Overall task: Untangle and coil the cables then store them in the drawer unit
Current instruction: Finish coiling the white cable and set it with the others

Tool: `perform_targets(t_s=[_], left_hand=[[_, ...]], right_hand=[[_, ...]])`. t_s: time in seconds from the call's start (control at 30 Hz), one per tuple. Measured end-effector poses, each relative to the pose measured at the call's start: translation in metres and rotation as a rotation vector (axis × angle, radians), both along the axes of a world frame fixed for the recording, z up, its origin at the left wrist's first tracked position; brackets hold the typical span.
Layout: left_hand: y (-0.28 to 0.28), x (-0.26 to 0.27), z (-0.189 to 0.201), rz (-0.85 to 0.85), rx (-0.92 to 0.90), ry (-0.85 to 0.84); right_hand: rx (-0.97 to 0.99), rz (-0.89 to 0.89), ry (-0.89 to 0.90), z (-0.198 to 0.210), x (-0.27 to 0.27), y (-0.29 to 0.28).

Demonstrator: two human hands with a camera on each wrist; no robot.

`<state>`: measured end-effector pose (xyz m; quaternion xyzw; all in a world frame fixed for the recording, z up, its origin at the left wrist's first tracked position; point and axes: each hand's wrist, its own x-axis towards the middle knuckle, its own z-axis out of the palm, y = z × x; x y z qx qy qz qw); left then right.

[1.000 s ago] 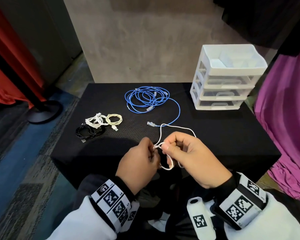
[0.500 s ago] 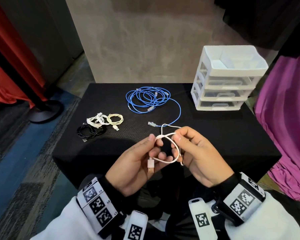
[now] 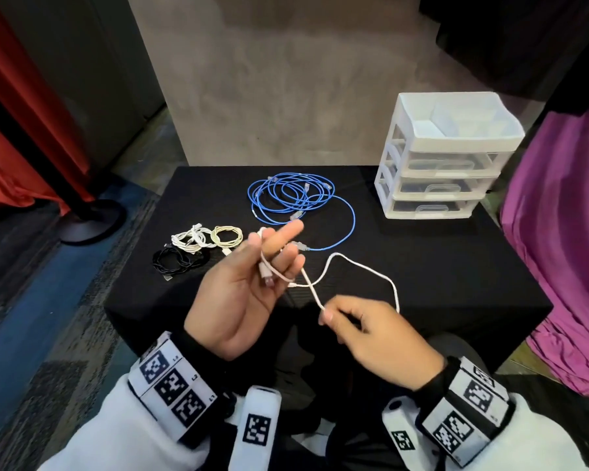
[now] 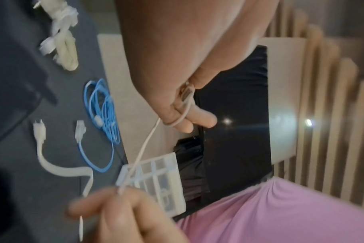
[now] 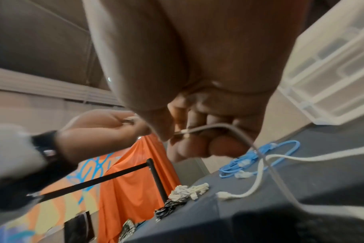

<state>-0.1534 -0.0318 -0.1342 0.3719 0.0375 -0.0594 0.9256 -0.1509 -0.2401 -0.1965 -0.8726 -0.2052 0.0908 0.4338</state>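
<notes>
My left hand (image 3: pixel 242 294) has the white cable (image 3: pixel 354 265) wound once round its extended fingers, the plug end lying against the palm under the thumb, so that grip is closed round the first turn. My right hand (image 3: pixel 371 338) pinches the same cable further along between thumb and forefinger; from there a slack loop rises over the table (image 3: pixel 456 283) and drops back behind my knuckles.

The risk I see starts at the fingers: the single turn sits near their tips, and if I pull the strand taut from the right it could slide off and undo the coil. The slack loop crosses itself between my hands, so winding without clearing that could lock in a twist. Its far arc lies near the loose end of the blue cable (image 3: pixel 293 198); dragging it could snag that plug.

Three small coils (image 3: pixel 198 246) rest at the table's left. The drawer unit (image 3: pixel 446 164) stands well apart, drawers closed.
</notes>
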Motion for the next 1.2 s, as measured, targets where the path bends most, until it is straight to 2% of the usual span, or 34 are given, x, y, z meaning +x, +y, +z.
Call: perform_targets(t_s=[0.1, 0.2, 0.3, 0.33, 0.47, 0.53, 0.67, 0.77, 0.83, 0.9, 1.0, 1.07, 1.13, 1.2], left_hand=[[-0.004, 0.003, -0.008, 0.103, 0.275, -0.076], [-0.013, -0.002, -0.025, 0.142, 0.662, -0.219], [-0.014, -0.008, -0.045, 0.035, 1.114, -0.406], [-0.014, -0.011, -0.046, -0.025, 1.162, -0.414], [-0.022, -0.02, -0.041, -0.21, 0.983, -0.312], [-0.024, -0.024, -0.038, -0.306, 0.902, -0.269], [-0.019, -0.022, -0.034, -0.453, 0.801, -0.177], [-0.014, -0.02, -0.03, -0.507, 0.779, -0.112], [-0.013, -0.019, -0.026, -0.49, 0.743, -0.067], [-0.009, -0.018, -0.022, -0.44, 0.629, 0.013], [-0.005, -0.017, -0.012, -0.411, 0.315, 0.119], [-0.006, -0.016, -0.008, -0.372, 0.155, 0.129], [-0.008, -0.014, -0.01, -0.279, 0.123, 0.117], [-0.011, -0.009, -0.012, -0.14, 0.182, 0.098]], right_hand=[[-0.043, 0.172, -0.015, 0.01, -0.012, 0.006], [-0.094, 0.265, -0.139, 0.024, -0.011, 0.01], [-0.086, 0.221, -0.265, 0.033, -0.004, 0.007], [-0.076, 0.193, -0.289, 0.035, -0.001, 0.005], [-0.007, 0.026, -0.25, 0.045, 0.008, -0.009], [0.025, -0.002, -0.201, 0.048, 0.013, -0.012], [0.113, 0.082, -0.084, 0.047, 0.018, -0.015], [0.272, 0.151, 0.038, 0.038, 0.019, -0.015], [0.351, 0.139, 0.077, 0.028, 0.021, -0.017], [0.359, 0.082, 0.075, 0.016, 0.024, -0.019], [0.318, -0.016, 0.061, 0.0, 0.02, -0.017], [0.281, -0.022, 0.059, -0.012, 0.01, -0.007], [0.223, 0.011, 0.048, -0.025, -0.001, 0.004], [0.163, 0.054, 0.07, -0.034, -0.013, 0.012]])
